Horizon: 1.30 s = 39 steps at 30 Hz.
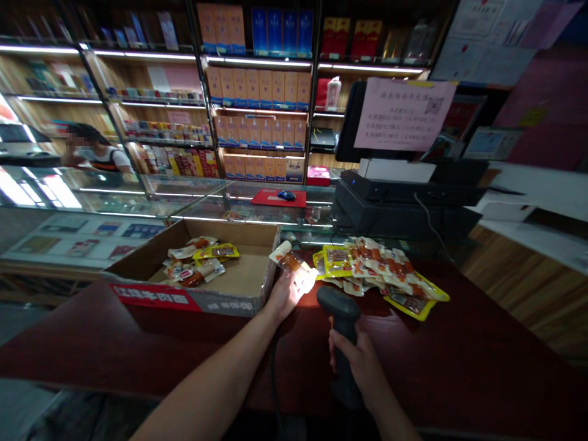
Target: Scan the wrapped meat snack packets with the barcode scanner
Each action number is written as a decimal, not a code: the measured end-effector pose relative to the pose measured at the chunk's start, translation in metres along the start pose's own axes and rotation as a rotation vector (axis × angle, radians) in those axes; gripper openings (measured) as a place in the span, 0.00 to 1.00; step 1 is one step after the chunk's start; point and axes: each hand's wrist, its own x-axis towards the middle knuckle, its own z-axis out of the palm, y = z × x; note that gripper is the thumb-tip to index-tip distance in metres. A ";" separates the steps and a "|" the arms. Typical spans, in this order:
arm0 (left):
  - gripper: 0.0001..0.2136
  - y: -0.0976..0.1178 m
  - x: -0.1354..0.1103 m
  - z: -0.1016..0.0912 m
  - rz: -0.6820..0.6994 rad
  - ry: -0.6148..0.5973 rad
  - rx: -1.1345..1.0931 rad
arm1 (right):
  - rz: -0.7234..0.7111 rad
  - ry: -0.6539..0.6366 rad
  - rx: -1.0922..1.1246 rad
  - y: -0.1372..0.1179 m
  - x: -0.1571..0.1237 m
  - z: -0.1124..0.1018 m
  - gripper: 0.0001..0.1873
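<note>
My left hand (285, 295) grips a snack packet (292, 262) with a clear window and brown food inside, held beside the right wall of a cardboard box (248, 300). Light falls on the packet and my fingers. My right hand (356, 355) is wrapped round the handle of a dark barcode scanner (340, 309), whose head points toward the packet. Several white and yellow packets (209, 251) lie in the left part of the box. To the right of the scanner, a heap of similar packets (381, 263) rests on the dark red table (193, 349).
Behind the table runs a glass counter (211, 205) with a mouse (286, 195) on a red mat. A monitor with a pink notice (404, 115) stands over black equipment (390, 202). Lit shelves of boxes line the wall. Far left, a person (98, 153) is behind the counter.
</note>
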 end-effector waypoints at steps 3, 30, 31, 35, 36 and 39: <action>0.11 -0.002 -0.003 0.004 -0.048 0.032 0.049 | -0.033 0.011 -0.006 -0.004 0.001 -0.007 0.22; 0.18 -0.090 0.087 0.197 0.291 -0.081 1.481 | -0.166 0.432 0.104 -0.061 -0.020 -0.141 0.20; 0.20 -0.091 0.085 0.198 0.328 -0.074 1.551 | -0.162 0.433 0.104 -0.061 -0.021 -0.142 0.20; 0.22 -0.094 0.077 0.204 0.368 -0.061 1.665 | -0.153 0.443 0.110 -0.060 -0.022 -0.144 0.20; 0.19 -0.094 0.076 0.205 0.345 -0.074 1.677 | -0.150 0.439 0.111 -0.060 -0.023 -0.144 0.20; 0.12 -0.092 0.073 0.207 0.311 -0.116 1.673 | -0.136 0.425 0.098 -0.061 -0.023 -0.142 0.19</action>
